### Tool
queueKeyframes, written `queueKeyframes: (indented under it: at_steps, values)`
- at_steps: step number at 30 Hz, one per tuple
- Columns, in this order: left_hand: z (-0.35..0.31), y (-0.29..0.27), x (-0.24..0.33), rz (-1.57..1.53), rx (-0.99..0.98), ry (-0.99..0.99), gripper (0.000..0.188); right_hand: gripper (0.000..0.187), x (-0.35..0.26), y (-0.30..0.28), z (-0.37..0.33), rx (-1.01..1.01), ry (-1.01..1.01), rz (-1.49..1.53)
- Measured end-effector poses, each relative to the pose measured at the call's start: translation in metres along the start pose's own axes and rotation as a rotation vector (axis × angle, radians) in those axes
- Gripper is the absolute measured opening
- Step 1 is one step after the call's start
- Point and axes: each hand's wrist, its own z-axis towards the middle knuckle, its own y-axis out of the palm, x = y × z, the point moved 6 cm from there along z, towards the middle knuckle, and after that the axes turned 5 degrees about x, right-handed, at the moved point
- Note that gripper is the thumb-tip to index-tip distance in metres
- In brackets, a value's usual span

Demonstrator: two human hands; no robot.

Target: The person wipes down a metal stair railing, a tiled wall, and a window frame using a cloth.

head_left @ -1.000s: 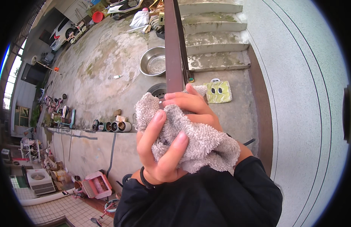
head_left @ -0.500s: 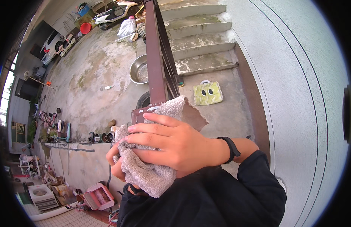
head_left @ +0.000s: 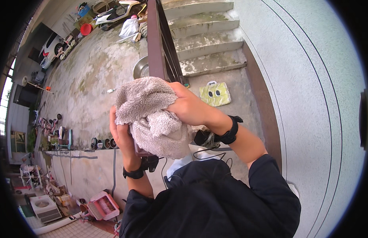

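Note:
A bunched, grey-beige terry cloth (head_left: pixel 148 99) sits in front of me over the near end of the brown handrail (head_left: pixel 155 51). My right hand (head_left: pixel 192 107) grips its right side, the fingers tucked into or behind the folds. On the left edge, my left hand (head_left: pixel 122 137) holds the same cloth; its fingertips are mostly covered. Below the cloth a bit of the brown rail post (head_left: pixel 141 150) shows between the cloth and my left wrist. Dark bands circle both my wrists.
Concrete steps (head_left: pixel 207 43) rise beyond the rail, beside a pale wall (head_left: pixel 311 99). A yellow-green bag (head_left: pixel 215 94) lies on the landing. A metal basin (head_left: pixel 141 67) stands left of the rail. Further off are a scooter (head_left: pixel 116 14), a red bucket (head_left: pixel 86 29) and a pink crate (head_left: pixel 103 206).
My right hand has gone from lying spread over the cloth to gripping its right side. The cloth is now gathered into a bundle, and its loose flap no longer hangs to the right.

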Motion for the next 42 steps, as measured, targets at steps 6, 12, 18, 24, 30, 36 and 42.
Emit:
queueKeyframes:
  at_steps: [6,12,18,24,30,36,42]
  values:
    - [0.011,-0.012,-0.042,0.121,-0.076,-0.183,0.046,0.033,0.020,-0.023,0.010,0.110,0.252,0.111]
    - [0.007,-0.022,-0.064,-0.004,-0.157,-0.134,0.048,0.038,0.022,-0.026,0.001,0.328,-0.039,0.149]
    - [0.011,-0.011,-0.052,0.025,-0.255,-0.041,0.030,0.035,0.023,-0.028,-0.024,0.394,-0.117,0.082]
    - [-0.002,-0.004,-0.050,0.016,-0.171,-0.106,0.031,0.044,0.021,-0.015,-0.045,0.496,0.025,0.235]
    - [-0.021,0.010,-0.025,-0.204,-0.150,-0.228,0.052,0.051,0.017,-0.008,-0.050,0.491,0.006,0.264]
    - [-0.033,0.014,0.013,-0.263,-0.115,-0.005,0.056,0.053,-0.028,0.009,-0.037,0.301,-0.355,-0.206]
    - [-0.062,0.006,0.022,-0.243,-0.033,0.033,0.058,0.050,-0.024,0.010,-0.038,0.137,-0.536,-0.402]
